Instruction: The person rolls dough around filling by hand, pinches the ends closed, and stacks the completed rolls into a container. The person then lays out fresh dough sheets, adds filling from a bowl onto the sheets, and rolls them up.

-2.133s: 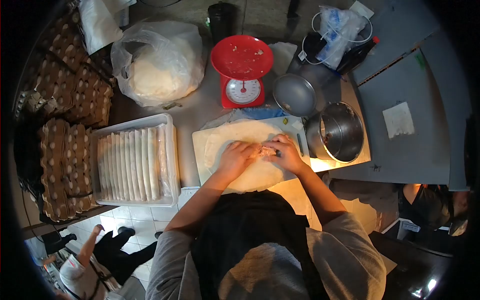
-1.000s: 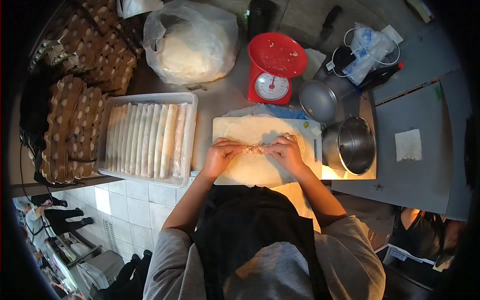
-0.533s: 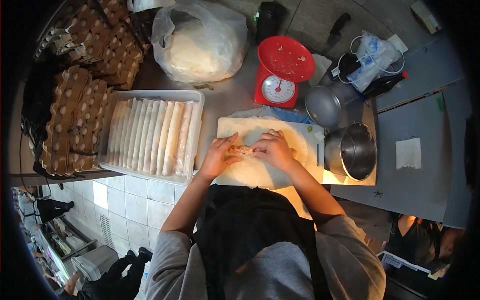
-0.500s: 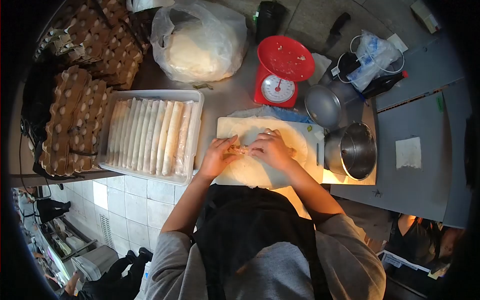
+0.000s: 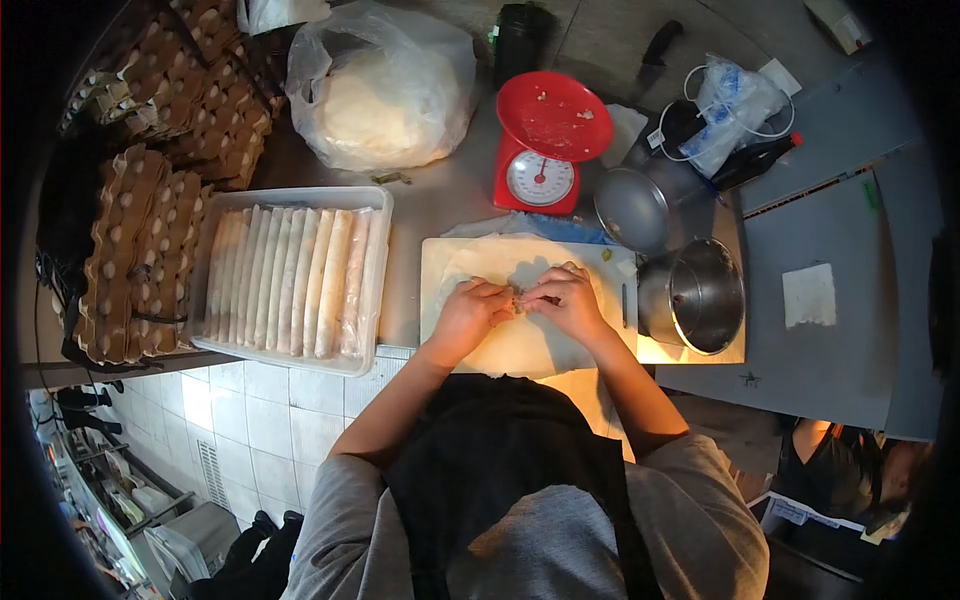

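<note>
A thin round dough sheet (image 5: 520, 345) lies on a white cutting board (image 5: 436, 262). Across its middle, a pinkish crumbly filling (image 5: 517, 299) shows in the small gap between my hands. My left hand (image 5: 472, 318) has its fingers closed on the left part of the filling. From the other side, my right hand (image 5: 567, 304) pinches the filling with thumb and fingertips. The fingers cover most of the filling. Left of the board, a clear plastic tub (image 5: 382, 250) holds several long pale rolls (image 5: 290, 280) lying side by side.
Behind the board stands a red scale (image 5: 540, 180). Right of it are a metal bowl (image 5: 632, 210) and a metal pot (image 5: 706, 296). A bag of dough sheets (image 5: 375, 105) and egg cartons (image 5: 135, 260) are at the left. A person (image 5: 830, 470) is at the lower right.
My hands have come closer together over the filling, and my right hand has shifted right since half a second ago. The camera view has swung slightly, moving the whole scene left.
</note>
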